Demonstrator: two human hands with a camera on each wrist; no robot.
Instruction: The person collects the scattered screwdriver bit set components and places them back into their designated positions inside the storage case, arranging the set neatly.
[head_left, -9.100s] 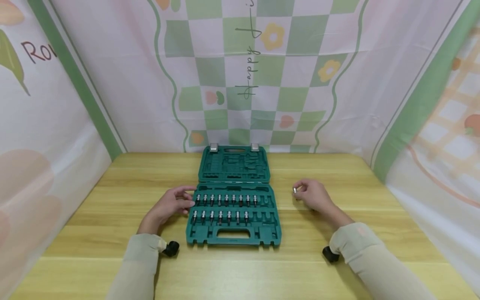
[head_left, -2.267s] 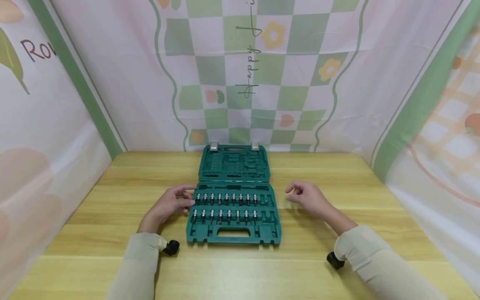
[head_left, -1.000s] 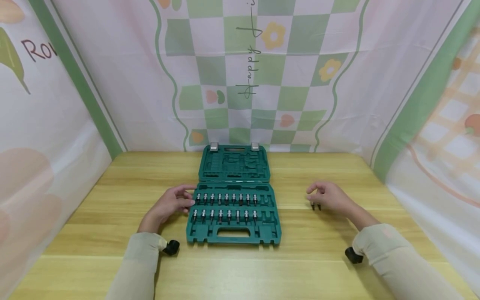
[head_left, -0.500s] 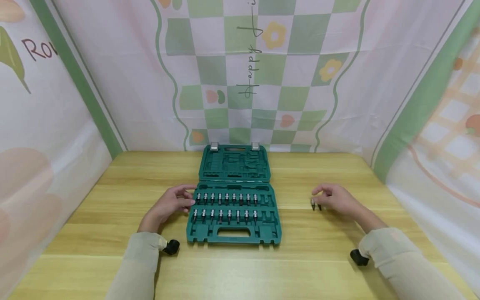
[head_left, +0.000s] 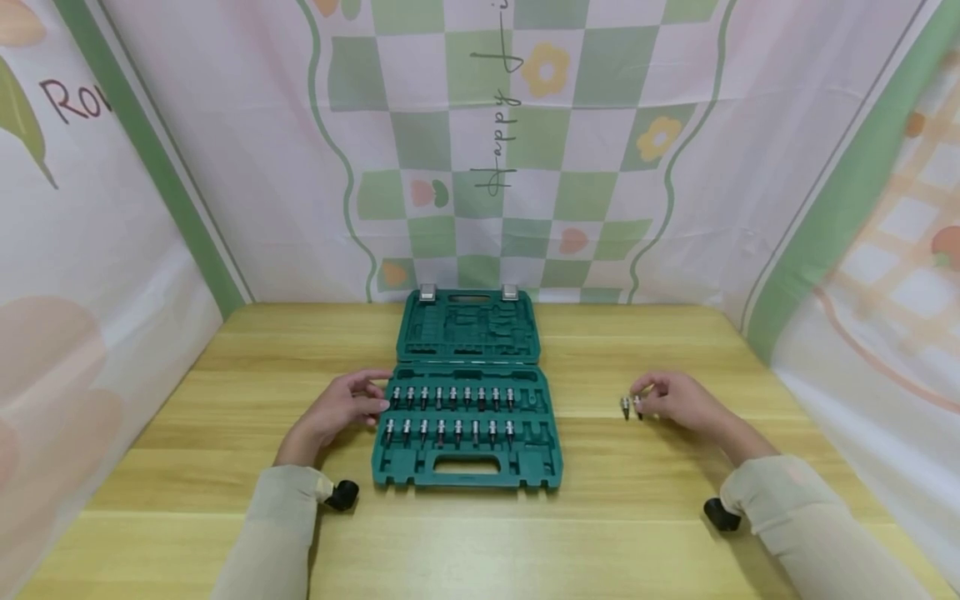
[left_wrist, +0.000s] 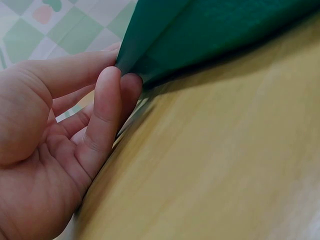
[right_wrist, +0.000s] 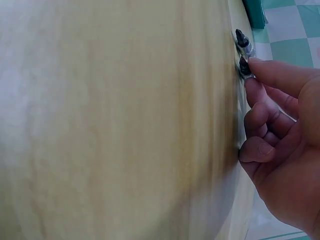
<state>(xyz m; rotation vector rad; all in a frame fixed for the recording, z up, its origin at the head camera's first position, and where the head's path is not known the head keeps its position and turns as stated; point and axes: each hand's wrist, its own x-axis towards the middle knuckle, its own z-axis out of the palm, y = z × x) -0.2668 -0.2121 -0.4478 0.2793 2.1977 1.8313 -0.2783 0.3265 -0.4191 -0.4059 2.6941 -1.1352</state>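
A green tool case [head_left: 465, 481] lies open on the table, with several bit sockets [head_left: 439, 398], silver at one end and dark at the tip, in two rows. My left hand [head_left: 345, 408] holds the case's left edge; in the left wrist view its thumb and fingertips meet at the green corner [left_wrist: 131, 62]. To the right of the case, my right hand [head_left: 678, 402] pinches a bit socket [right_wrist: 244, 66] between thumb and forefinger. Another bit socket [head_left: 626, 407] stands on the table just left of it.
The case's lid [head_left: 468, 325] is folded back toward the patterned cloth [head_left: 480, 167], with bare moulded recesses and two silver latches [head_left: 510, 293]. Bare slots [head_left: 534, 433] show at the right end of both rows. A black wrist camera [head_left: 722, 515] sits under each sleeve.
A bit socket pinched by my right hand earlier now sits in the front row. The right hand has since moved right and closed on one of the loose pair. The left hand keeps its place.
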